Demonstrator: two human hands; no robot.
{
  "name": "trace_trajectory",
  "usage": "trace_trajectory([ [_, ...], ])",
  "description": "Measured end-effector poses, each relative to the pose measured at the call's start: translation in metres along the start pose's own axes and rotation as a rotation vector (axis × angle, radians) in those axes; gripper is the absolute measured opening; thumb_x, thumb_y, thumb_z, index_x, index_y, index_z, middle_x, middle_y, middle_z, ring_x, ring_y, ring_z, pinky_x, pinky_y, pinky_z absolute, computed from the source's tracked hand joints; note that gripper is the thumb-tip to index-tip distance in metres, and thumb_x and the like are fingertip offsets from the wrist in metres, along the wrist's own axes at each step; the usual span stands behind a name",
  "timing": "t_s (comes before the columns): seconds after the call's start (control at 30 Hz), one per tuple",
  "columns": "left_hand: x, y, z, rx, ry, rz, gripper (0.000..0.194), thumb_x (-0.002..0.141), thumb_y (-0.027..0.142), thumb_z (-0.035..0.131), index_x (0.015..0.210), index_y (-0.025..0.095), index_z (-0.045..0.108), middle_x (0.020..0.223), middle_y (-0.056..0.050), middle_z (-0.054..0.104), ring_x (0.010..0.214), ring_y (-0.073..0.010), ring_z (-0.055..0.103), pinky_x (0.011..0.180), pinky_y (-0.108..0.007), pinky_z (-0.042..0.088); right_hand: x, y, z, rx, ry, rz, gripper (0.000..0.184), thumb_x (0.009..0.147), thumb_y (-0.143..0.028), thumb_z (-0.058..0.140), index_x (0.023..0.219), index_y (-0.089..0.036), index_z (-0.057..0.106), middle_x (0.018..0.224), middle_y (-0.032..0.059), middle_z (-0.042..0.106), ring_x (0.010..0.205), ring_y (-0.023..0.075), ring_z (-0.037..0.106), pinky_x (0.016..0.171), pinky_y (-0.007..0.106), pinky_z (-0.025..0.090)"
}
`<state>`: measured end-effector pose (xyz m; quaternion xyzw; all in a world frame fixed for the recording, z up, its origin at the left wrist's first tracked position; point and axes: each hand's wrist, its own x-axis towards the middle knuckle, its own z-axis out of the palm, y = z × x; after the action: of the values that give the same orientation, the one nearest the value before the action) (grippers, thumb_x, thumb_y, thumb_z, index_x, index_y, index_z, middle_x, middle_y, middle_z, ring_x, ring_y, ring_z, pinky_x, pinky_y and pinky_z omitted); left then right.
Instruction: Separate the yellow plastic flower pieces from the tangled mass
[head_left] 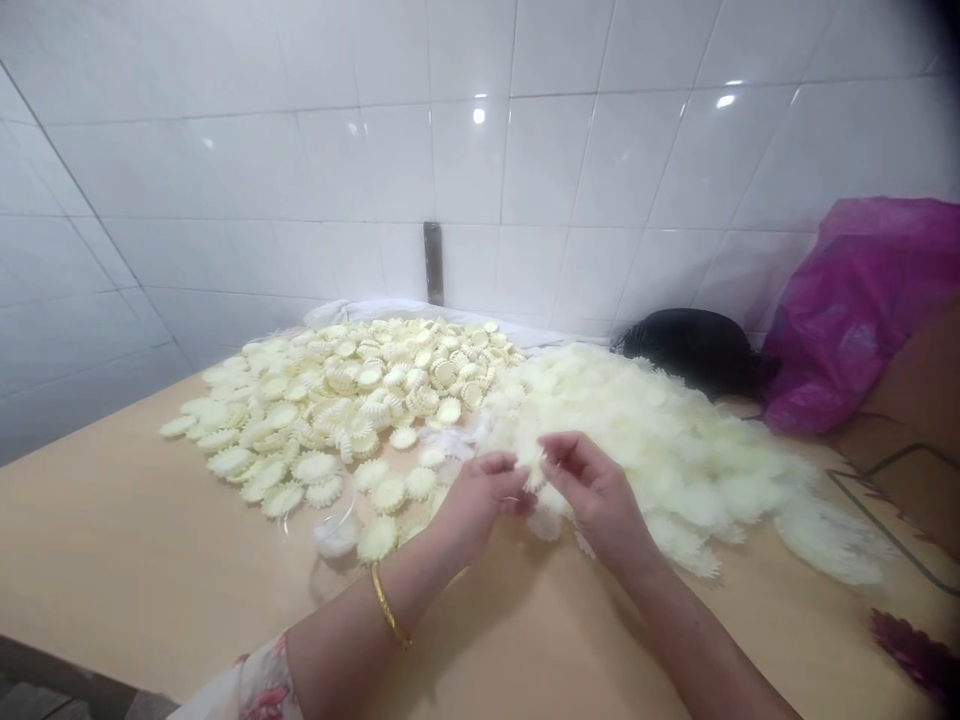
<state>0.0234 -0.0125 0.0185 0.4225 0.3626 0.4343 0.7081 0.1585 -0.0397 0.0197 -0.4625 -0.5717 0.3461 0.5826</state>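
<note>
My left hand (480,500) and my right hand (600,492) meet over the front of the table, fingers pinched on a small pale yellow petal-edged piece (534,470). It looks thin and soft, and the fingers partly cover it. Just behind and to the right spreads a heap of sheer, pale yellow frilly pieces (645,430). To the left lies a pile of pale yellow scalloped discs (360,385), several of them loose near my left wrist. A gold bangle (388,610) circles that wrist.
A white tiled wall (360,170) stands behind the wooden table (135,530). At the right are a black rounded object (686,345), a magenta plastic bag (862,300) and a dark red scalloped piece (915,650). A small white bundle (336,537) lies left of my forearm.
</note>
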Motion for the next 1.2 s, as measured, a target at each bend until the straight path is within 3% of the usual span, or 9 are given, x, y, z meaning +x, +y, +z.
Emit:
trace_trajectory([
  [0.13, 0.005, 0.006, -0.002, 0.149, -0.054, 0.132, 0.02, 0.062, 0.021, 0.066, 0.061, 0.015, 0.048, 0.051, 0.004, 0.047, 0.048, -0.0071, 0.048, 0.054, -0.023, 0.04, 0.002, 0.003, 0.001, 0.207, 0.041, 0.163, 0.031, 0.071, -0.041, 0.061, 0.095, -0.02, 0.059, 0.067, -0.0016, 0.053, 0.066, 0.0129, 0.05, 0.067, 0.027, 0.04],
  [0.27, 0.009, 0.005, 0.001, 0.29, -0.084, 0.178, 0.025, 0.063, 0.025, 0.065, 0.056, 0.015, 0.044, 0.046, 0.005, 0.043, 0.044, -0.0065, 0.043, 0.049, -0.022, 0.035, 0.004, 0.004, 0.001, 0.262, -0.055, 0.28, 0.03, 0.067, -0.045, 0.064, 0.077, -0.017, 0.064, 0.064, -0.0003, 0.056, 0.06, 0.0121, 0.048, 0.061, 0.027, 0.038],
  [0.43, 0.012, -0.008, -0.001, 0.269, -0.108, 0.179, 0.025, 0.065, 0.027, 0.064, 0.058, 0.015, 0.043, 0.046, 0.005, 0.044, 0.045, -0.0076, 0.045, 0.049, -0.022, 0.036, 0.003, -0.001, 0.005, 0.189, 0.036, 0.231, 0.023, 0.061, -0.037, 0.069, 0.061, -0.018, 0.056, 0.06, -0.0025, 0.053, 0.06, 0.0116, 0.047, 0.059, 0.025, 0.038],
  [0.6, 0.009, -0.01, -0.005, 0.17, -0.162, 0.127, 0.018, 0.062, 0.02, 0.067, 0.067, 0.014, 0.051, 0.054, 0.003, 0.051, 0.054, -0.0094, 0.052, 0.059, -0.025, 0.04, 0.001, 0.0, 0.006, -0.063, 0.065, 0.135, 0.025, 0.072, -0.042, 0.057, 0.063, -0.019, 0.05, 0.058, -0.0027, 0.049, 0.055, 0.0121, 0.045, 0.053, 0.024, 0.037],
  [0.77, 0.006, -0.009, -0.003, 0.019, -0.193, 0.079, 0.02, 0.066, 0.029, 0.066, 0.068, 0.015, 0.051, 0.062, 0.002, 0.052, 0.058, -0.0095, 0.054, 0.063, -0.026, 0.042, 0.0, 0.003, 0.008, -0.219, 0.058, 0.081, 0.029, 0.078, -0.045, 0.049, 0.064, -0.02, 0.045, 0.056, -0.0029, 0.044, 0.053, 0.0113, 0.041, 0.05, 0.023, 0.034],
  [0.9, 0.006, -0.011, -0.003, 0.145, -0.097, 0.098, 0.022, 0.067, 0.029, 0.064, 0.063, 0.015, 0.048, 0.053, 0.004, 0.049, 0.05, -0.0082, 0.05, 0.056, -0.024, 0.04, -0.001, 0.003, 0.008, -0.129, 0.024, 0.144, 0.037, 0.079, -0.048, 0.046, 0.056, -0.019, 0.04, 0.05, -0.0046, 0.038, 0.047, 0.0091, 0.036, 0.044, 0.022, 0.031],
  [1.03, 0.006, -0.01, -0.005, 0.221, -0.068, 0.139, 0.024, 0.067, 0.031, 0.063, 0.06, 0.015, 0.047, 0.047, 0.003, 0.049, 0.047, -0.0088, 0.049, 0.054, -0.023, 0.038, 0.0, 0.001, 0.005, 0.042, -0.099, 0.18, 0.029, 0.075, -0.044, 0.055, 0.062, -0.019, 0.048, 0.054, -0.0038, 0.046, 0.049, 0.0091, 0.04, 0.046, 0.021, 0.034],
  [1.2, 0.004, -0.006, -0.007, 0.105, -0.126, 0.089, 0.022, 0.062, 0.027, 0.067, 0.064, 0.015, 0.049, 0.053, 0.003, 0.052, 0.052, -0.0102, 0.053, 0.059, -0.025, 0.041, 0.0, 0.005, 0.006, -0.016, -0.002, 0.197, 0.036, 0.075, -0.048, 0.054, 0.057, -0.019, 0.043, 0.05, -0.0044, 0.044, 0.047, 0.009, 0.04, 0.044, 0.021, 0.034],
])
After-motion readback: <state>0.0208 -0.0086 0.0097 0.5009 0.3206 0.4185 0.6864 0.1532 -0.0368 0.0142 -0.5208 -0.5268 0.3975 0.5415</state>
